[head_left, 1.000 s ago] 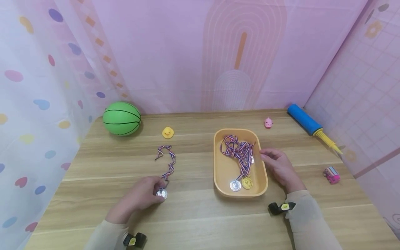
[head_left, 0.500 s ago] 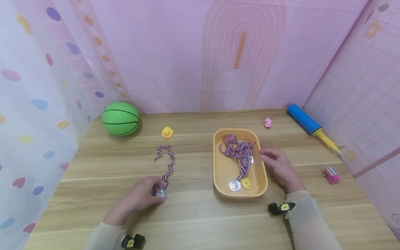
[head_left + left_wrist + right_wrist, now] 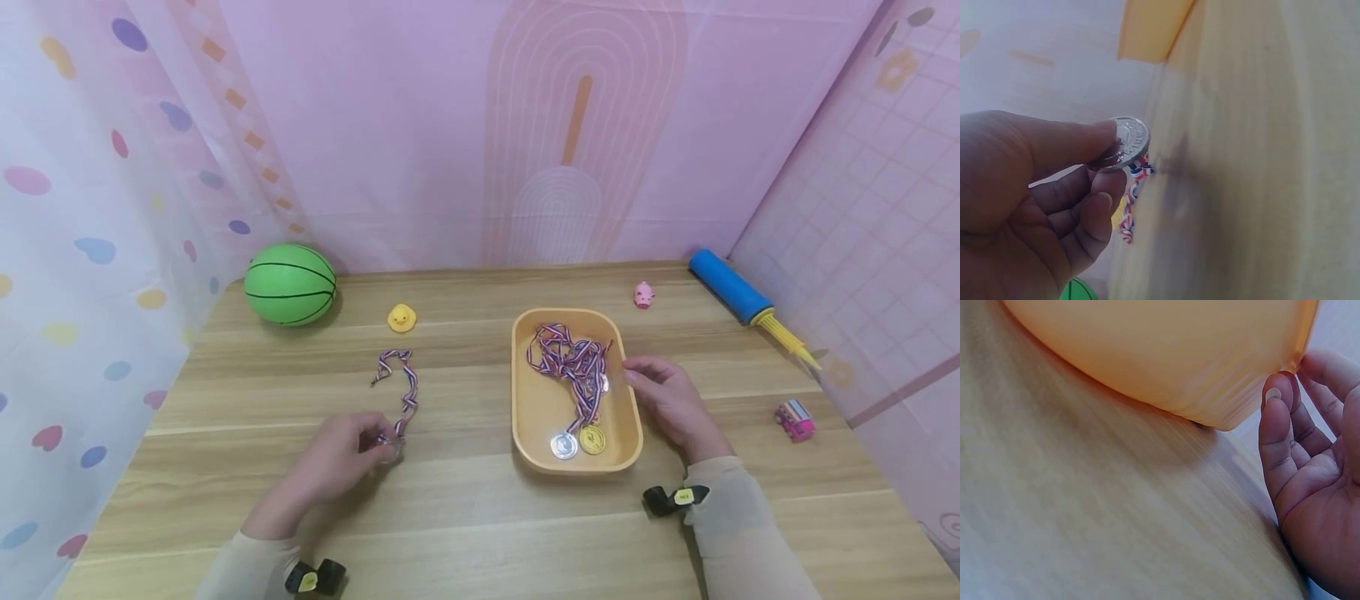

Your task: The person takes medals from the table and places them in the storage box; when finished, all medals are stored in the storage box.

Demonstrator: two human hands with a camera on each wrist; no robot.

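My left hand [image 3: 337, 457] pinches a silver medal [image 3: 1132, 140] between thumb and fingers, its disc tilted above the wooden table. From the medal a striped red, white and blue ribbon [image 3: 411, 387] trails back over the tabletop in a twisted curve. On the other side, my right hand [image 3: 671, 404] holds the right rim of an orange plastic tub [image 3: 527, 417], thumb and fingertips at the lip in the right wrist view. Inside the tub lie a silver medal [image 3: 564, 445], a gold medal [image 3: 592, 439] and a tangle of striped ribbons [image 3: 573, 362], with another silver medal partly covered.
A green ball [image 3: 290, 285] sits at the back left, near a yellow rubber duck [image 3: 402, 317]. Behind the tub is a pink pig toy [image 3: 643, 295]. To the right lie a blue and yellow hand pump [image 3: 731, 287] and a small pink toy vehicle [image 3: 795, 420].
My left hand has tilted the silver medal up and moved it slightly away from me, its ribbon bunching near the fingers. The right hand and tub have stayed still.
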